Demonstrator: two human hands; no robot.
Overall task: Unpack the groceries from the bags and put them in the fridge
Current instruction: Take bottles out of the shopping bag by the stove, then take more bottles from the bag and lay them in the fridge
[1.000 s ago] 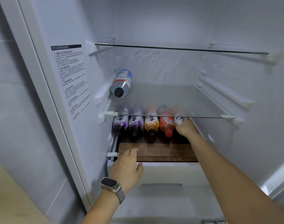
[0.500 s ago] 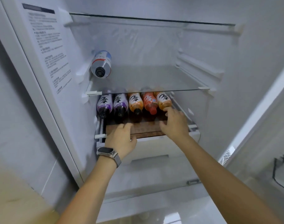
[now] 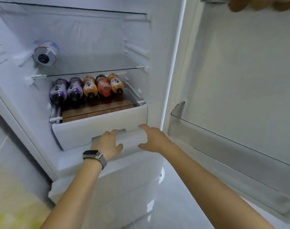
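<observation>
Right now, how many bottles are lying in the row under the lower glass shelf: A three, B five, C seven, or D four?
B: five bottles lie side by side under the glass shelf, two purple at the left, then three in orange and red shades, caps pointing toward the camera.

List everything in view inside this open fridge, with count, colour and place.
purple bottles: 2, lying left on the lower shelf
orange bottles: 2, lying on the same shelf, either side of the red one
red bottle: 1, between the orange ones
blue-white bottle: 1, lying left on the middle glass shelf
drawer: 1, white, below the bottles
door bin: 1, clear, right
watch: 1, left wrist
left hand: at the drawer front
right hand: open, at the drawer front
</observation>
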